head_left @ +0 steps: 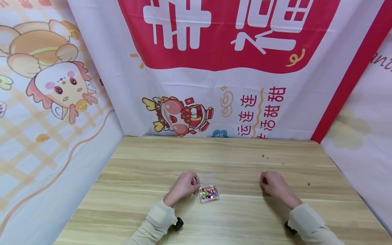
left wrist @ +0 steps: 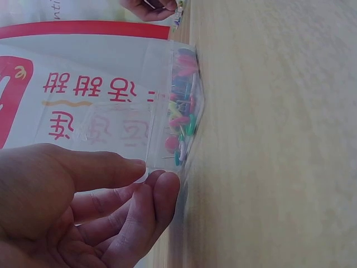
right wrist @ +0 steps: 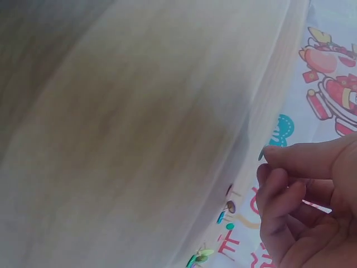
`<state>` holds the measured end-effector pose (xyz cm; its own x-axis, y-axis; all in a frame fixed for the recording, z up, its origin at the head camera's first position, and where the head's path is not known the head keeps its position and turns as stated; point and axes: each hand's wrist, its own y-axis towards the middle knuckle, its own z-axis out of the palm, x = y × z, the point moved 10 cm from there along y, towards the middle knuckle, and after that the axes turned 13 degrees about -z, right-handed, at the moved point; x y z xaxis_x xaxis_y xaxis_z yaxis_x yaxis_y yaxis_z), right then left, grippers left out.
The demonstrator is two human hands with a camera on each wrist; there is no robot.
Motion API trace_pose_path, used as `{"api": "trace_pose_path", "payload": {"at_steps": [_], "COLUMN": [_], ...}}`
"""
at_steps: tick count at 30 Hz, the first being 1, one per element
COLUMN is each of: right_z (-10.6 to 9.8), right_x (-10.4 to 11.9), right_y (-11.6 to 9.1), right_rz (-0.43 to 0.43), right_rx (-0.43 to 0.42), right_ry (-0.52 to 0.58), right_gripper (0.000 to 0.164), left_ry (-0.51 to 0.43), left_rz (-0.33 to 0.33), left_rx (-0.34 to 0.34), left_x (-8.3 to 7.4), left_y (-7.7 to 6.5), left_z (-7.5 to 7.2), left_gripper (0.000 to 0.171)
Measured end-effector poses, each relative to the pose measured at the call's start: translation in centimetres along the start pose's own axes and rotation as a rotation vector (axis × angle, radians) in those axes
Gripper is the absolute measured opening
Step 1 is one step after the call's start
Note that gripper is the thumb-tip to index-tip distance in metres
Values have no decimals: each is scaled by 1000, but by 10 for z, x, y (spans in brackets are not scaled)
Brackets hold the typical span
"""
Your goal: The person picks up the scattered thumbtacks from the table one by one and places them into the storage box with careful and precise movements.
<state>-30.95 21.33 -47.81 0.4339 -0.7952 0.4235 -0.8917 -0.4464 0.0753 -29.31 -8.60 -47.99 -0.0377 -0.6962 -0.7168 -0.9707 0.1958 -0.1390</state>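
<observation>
Left hand [head_left: 184, 184] pinches a clear, rectangular plastic box [left wrist: 159, 139].

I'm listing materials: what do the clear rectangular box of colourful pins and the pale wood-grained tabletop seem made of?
The clear rectangular box is probably rigid, glossy plastic: transparent, with crisp edges. The pale wood-grained tabletop, smooth and satin, may be wood or laminate; streaked grain fits both.

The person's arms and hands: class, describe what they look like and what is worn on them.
Both arms wear long, pale cream sleeves, the left sleeve and right sleeve ending at the wrists. A small black object shows beside each cuff, one at the left and one at the right. The left hand and right hand are ungloved.
</observation>
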Motion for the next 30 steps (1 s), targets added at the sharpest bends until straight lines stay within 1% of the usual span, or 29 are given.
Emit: {"api": "trace_pose_path", "payload": {"at_steps": [5,9,13,17,21,27,30], "right_z": [1,4,6,5,7,11,15], "right_x": [10,21,30,44,57,70,75], "right_y": [2,4,8,11,15,21,25], "right_rz": [-2,-37,-75,-143,-186,-212,-209], "right_rx": [20,31,7,-24,-32,-55,-54], "right_ry": [36,70,72,68,92,110,126], "right_gripper": [12,13,15,17,17,17,16], "left_ry": [10,24,10,-9,-9,5,7], "left_rz": [-4,-5,-21,-32,-35,-24,-32], "left_rx": [-7,-7,12,19,21,16,10], "left_x": [2,3,3,4,4,1,1], "left_y": [2,4,7,11,15,21,24], "left_z": [0,1,2,2,2,1,0], "left_gripper": [9,9,8,6,6,8,8]}}
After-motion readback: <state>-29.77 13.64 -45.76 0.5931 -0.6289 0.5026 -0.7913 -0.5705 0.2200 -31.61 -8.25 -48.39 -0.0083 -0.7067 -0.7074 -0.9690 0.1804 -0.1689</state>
